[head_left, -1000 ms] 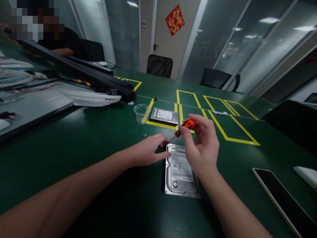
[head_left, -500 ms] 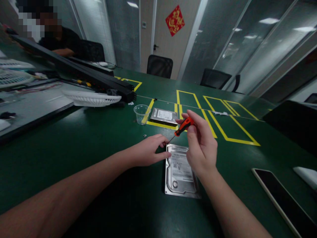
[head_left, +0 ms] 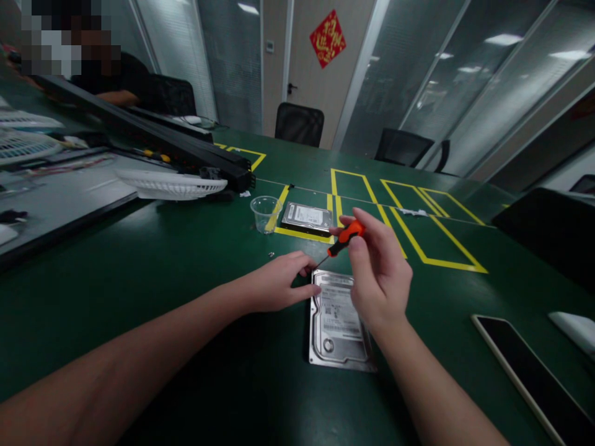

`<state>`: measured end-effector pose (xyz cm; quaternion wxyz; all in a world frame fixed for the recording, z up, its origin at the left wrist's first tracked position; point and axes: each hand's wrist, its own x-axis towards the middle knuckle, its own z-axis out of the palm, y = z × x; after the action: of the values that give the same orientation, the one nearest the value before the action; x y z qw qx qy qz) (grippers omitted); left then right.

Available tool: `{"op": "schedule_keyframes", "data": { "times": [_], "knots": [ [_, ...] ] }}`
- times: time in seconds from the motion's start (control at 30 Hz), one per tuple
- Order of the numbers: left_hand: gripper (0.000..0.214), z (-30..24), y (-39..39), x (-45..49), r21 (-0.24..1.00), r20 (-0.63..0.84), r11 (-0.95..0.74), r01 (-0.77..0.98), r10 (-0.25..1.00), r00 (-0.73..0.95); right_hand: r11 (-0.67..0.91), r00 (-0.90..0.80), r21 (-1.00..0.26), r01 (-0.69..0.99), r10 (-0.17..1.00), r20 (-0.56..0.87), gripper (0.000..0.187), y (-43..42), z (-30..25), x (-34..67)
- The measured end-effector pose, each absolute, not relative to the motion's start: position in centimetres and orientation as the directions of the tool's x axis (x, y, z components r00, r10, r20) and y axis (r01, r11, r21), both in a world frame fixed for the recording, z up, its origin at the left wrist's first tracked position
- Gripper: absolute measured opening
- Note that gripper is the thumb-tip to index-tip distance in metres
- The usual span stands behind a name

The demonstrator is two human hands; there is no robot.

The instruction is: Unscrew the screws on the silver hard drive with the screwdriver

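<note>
A red-and-black screwdriver is gripped by the R hand, its shaft slanted down to the L, w/ the tip set at the far-L corner of the nearer HDD. That HDD is laid flat on the green table, label side up, just R of the L hand, its long axis pointed approx. near–far; that corner is closer to the L hand than to the R. L thumb is rested on the lid, other fingers curled by the corner; whether anything's pinched there can't be told. A 2nd HDD is set farther off, inside a yellow tape outline, w/ a clear plastic cup at its L & small metal bits, prob. screws, nearer. Printed label on nearer HDD: brand & text too small to be read. Red door sign: gold Chinese chars., too blurred to be read w/ certainty.
</note>
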<state>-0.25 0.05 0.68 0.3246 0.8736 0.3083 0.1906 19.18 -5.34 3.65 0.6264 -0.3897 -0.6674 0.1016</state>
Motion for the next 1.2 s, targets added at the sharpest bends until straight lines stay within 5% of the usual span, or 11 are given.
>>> {"op": "schedule_keyframes", "data": {
  "times": [0.5,0.8,1.2],
  "knots": [
    [0.04,0.89,-0.03,-0.17,0.687,0.116,-0.589,0.426,0.667,0.736,0.653,0.113,-0.554,0.516,0.59,0.8,0.04,-4.83,3.35,19.53],
    [0.037,0.78,0.11,-0.15,0.684,0.135,-0.603,0.41,0.657,0.742,0.671,0.105,-0.622,0.405,0.641,0.76,0.041,-5.41,3.5,19.23],
    [0.038,0.65,0.11,-0.21,0.681,0.146,-0.612,0.404,0.653,0.744,0.658,0.09,-0.593,0.465,0.631,0.771,0.041,-5.28,3.66,19.42]
  ]
}}
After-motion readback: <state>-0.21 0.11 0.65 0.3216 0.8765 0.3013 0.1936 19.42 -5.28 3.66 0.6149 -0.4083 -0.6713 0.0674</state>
